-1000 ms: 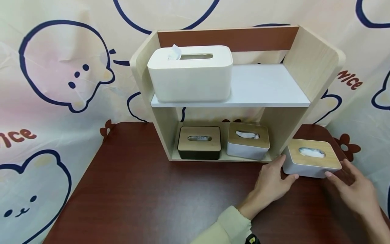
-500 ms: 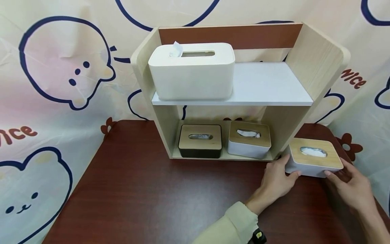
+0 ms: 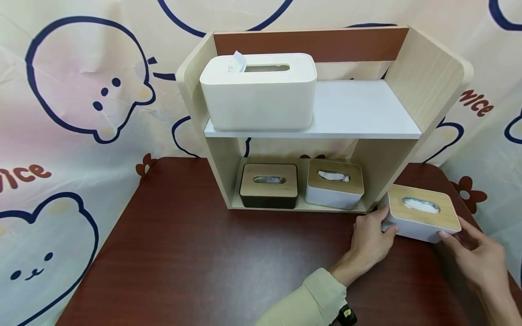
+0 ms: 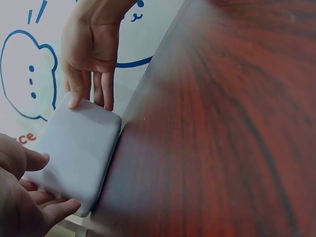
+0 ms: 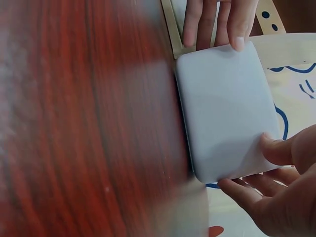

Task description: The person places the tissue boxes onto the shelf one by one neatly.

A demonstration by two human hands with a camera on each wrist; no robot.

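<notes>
In the head view, a white tissue box with a light wood lid stands on the table to the right of the shelf, slightly turned. Its oval slot shows white tissue. My left hand holds its left end, thumb on the front face and fingers at the side. At the opposite end my right hand grips the box, its thumb on the front corner. Both wrist views show the plain front of the tissue box between the two hands, its lower edge close along the tabletop.
A two-tier shelf stands at the back. On its upper tier is a large white tissue box. Below sit a black tissue box and another white one, both wood-lidded. The shelf's right side panel rises close beside my left hand.
The tissue box in my hands has turned a little, its right end coming toward me, and both hands have moved with it. The head view has shifted slightly.
</notes>
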